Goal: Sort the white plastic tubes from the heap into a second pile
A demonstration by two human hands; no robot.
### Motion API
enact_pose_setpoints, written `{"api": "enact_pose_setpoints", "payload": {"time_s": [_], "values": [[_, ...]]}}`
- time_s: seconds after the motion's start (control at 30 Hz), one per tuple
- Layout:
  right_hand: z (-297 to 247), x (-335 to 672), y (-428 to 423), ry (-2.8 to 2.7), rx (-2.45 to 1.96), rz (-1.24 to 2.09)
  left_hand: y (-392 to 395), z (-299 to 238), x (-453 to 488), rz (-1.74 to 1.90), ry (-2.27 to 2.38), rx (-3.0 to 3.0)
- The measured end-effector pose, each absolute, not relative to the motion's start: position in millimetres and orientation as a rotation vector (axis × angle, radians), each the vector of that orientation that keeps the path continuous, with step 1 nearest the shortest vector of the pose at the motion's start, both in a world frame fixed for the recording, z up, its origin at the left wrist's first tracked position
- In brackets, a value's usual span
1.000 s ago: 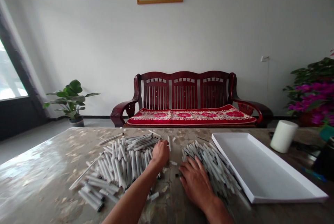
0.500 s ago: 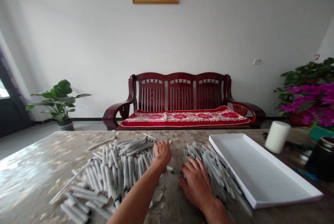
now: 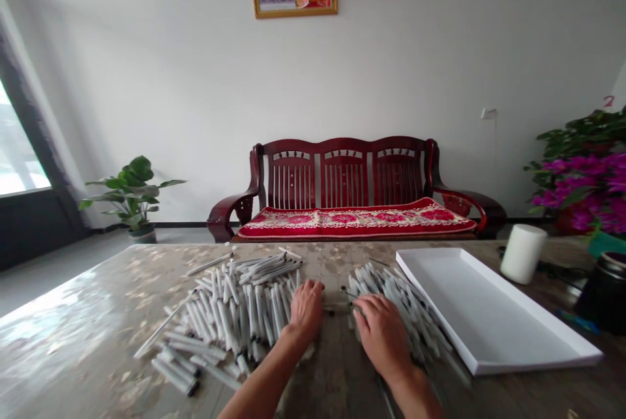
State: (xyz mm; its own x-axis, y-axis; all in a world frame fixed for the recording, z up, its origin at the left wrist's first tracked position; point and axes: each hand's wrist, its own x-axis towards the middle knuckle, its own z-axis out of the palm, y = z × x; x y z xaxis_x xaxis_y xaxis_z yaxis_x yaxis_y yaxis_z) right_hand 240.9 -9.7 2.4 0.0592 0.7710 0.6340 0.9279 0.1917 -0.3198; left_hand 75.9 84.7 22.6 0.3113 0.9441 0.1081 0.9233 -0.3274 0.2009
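My left hand (image 3: 306, 309) is at the right edge of a large pile of translucent white pens (image 3: 220, 308), fingers curled together. A small dark tip shows by its fingertips; what it holds is hidden. My right hand (image 3: 385, 335) rests at the near left side of a second pile of pens (image 3: 403, 308), thumb and fingers bent in. Thin dark-ended pieces stick out by its fingertips, but I cannot make out which one it grips. Between the hands, a small dark-ended piece (image 3: 328, 312) lies on the patterned tabletop (image 3: 98, 295).
Right of the second pile is a shallow white box lid (image 3: 493, 315). Beyond it stand a white cylinder (image 3: 523, 253), a black cup (image 3: 604, 295) and cables. A red wooden bench (image 3: 342, 174) is behind the table, with potted plants on both sides.
My left hand has come down slightly toward me. My right hand has shifted right, and its spread fingers have drawn in. The whole view has turned a little left.
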Motion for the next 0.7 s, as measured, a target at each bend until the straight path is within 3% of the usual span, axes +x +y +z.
{"api": "enact_pose_setpoints", "payload": {"time_s": [0.47,0.7], "values": [[0,247,-12,-1.69,-1.643,-0.321,63,17,60,0.287,1.526,2.578],[8,242,-16,-1.704,-1.621,-0.352,51,26,49,0.613,1.518,2.66]]}}
